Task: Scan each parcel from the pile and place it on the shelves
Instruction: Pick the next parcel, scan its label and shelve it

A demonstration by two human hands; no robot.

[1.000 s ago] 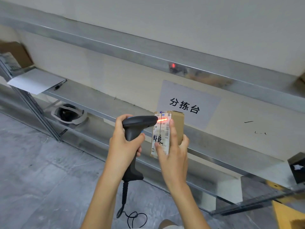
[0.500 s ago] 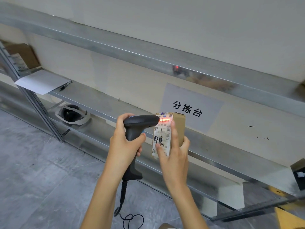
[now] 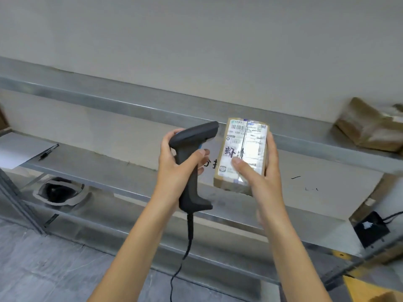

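- Where the grey wall meets them, metal shelves [image 3: 135, 110] run across the view, the largest thing here.
- Brown parcels [image 3: 368, 127] lie blurred on the upper shelf, far right.
- White paper [image 3: 15, 152] with a pen [image 3: 49, 151] beside it sits on the middle shelf at left; a tape roll [image 3: 60, 191] lies below.
- Held upright before the shelves, the labelled parcel [image 3: 244, 153] is clasped in the right hand [image 3: 259, 177], thumb on its label.
- Just beside it, the left hand [image 3: 174, 168] wraps the black scanner [image 3: 192, 162], its cable hanging down.
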